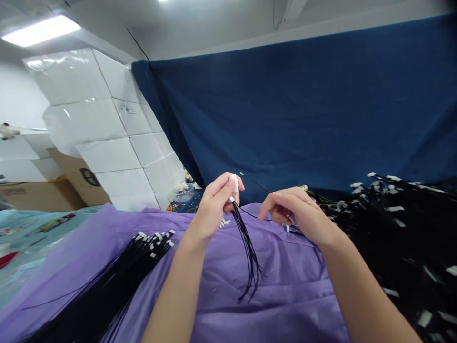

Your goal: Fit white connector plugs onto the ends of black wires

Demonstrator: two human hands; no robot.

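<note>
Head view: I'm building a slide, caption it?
Left hand pinches white-tagged black cords above purple cloth, right hand close by.

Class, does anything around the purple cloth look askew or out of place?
Yes, mildly: the heap of black cords at the right lies jumbled, its white tips pointing various ways, unlike the neater bundle at the left, where one stray cord juts out sideways.

Thin black cords look smooth, with white tags of paper or plastic, unclear which. The purple sheet looks thin, wrinkled and softly glossy. The blue curtain is matt cloth. White boxes show shiny clear plastic wrap; a brown box is matt cardboard.
</note>
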